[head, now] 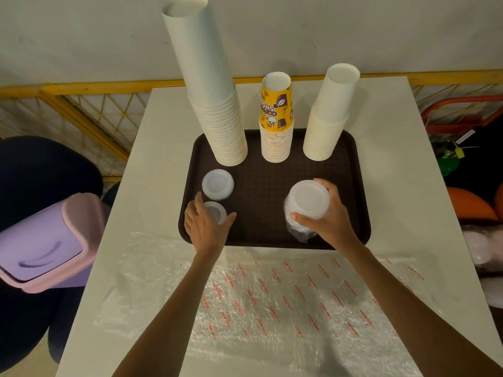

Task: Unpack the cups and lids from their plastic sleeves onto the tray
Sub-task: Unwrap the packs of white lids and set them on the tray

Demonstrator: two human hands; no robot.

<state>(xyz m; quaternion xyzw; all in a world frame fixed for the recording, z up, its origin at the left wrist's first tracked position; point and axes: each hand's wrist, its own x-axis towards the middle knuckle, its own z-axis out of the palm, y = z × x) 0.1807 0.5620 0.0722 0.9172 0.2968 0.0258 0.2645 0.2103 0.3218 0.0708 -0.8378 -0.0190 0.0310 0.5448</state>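
Crinkly plastic wrap (272, 295) with red print, spread flat across the bottom of the frame on the white table (402, 159); likely the empty sleeves, pushed aside to keep out of the way, and too see-through to count the layers. Just above, two bare arms reaching up the frame to a dark brown tray (261, 186) in the middle. Left hand (206, 221) at the lower left corner of the tray, fingers spread and mostly straight on either side of a small stack of lids (216, 212), not plainly squeezing, maybe just steadying. Right behind, a second small stack (217, 184). Right hand (329, 216) at the lower right of the tray, curled tight round a big stack of lids (307, 200), thumb in front and fingers behind, probably to keep the lids steady for pulling the wrap off. Some clear sleeve (299, 232) bunched round the bottom of that big stack, so not fully unpacked yet. Along the top edge of the tray, cups with the wide end down, probably to stand firm and leave room in front for lids. Counted: three stacks of cups, namely one tall white stack (215, 104), one yellow stack (276, 123) and one shorter white stack (329, 118); three stacks of lids, two small and one big; one tray; two hands. Off the table at the left of the frame, one pink and purple bin (46, 240), handy perhaps for the empty wrap.
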